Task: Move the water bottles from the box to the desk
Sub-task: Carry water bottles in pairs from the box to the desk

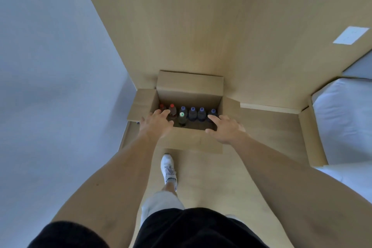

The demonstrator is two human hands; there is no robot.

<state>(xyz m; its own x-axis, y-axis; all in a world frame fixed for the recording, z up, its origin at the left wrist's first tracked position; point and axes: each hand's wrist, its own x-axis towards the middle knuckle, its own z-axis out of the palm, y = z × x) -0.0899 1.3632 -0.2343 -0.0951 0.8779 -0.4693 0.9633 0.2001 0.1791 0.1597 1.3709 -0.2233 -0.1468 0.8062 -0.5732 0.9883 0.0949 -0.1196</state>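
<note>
Seen from above, looking down past a person's dark shorts and bare arms. Far left, a pale grey surface fills the view, meeting a light wood floor [201, 177] along a slanted edge. An open cardboard box [193, 140] sits on the floor against a tall wood panel [201, 26], all four flaps folded outward.

The left hand [156, 124] reaches over the box's left end, fingers spread and relaxed, gripping nothing; its fingertips lie just over two red-capped bottles [172, 109] at the back left. Next along the back row stand four blue-capped bottles [192, 113], upright and close together. One green-capped bottle [181, 119] stands alone in front of them. Labels and any writing on caps are too blurred to read. The near half of the box floor is bare.

The right hand [225, 129] hovers over the box's right end, fingers extended and apart, holding nothing, forefinger near the rightmost blue cap.

Below, a white shoe [168, 167] stands on open floor just short of the box. Far right, a white-covered bed [342, 119] in a wood frame; above it, a white wall plate [351, 35].
</note>
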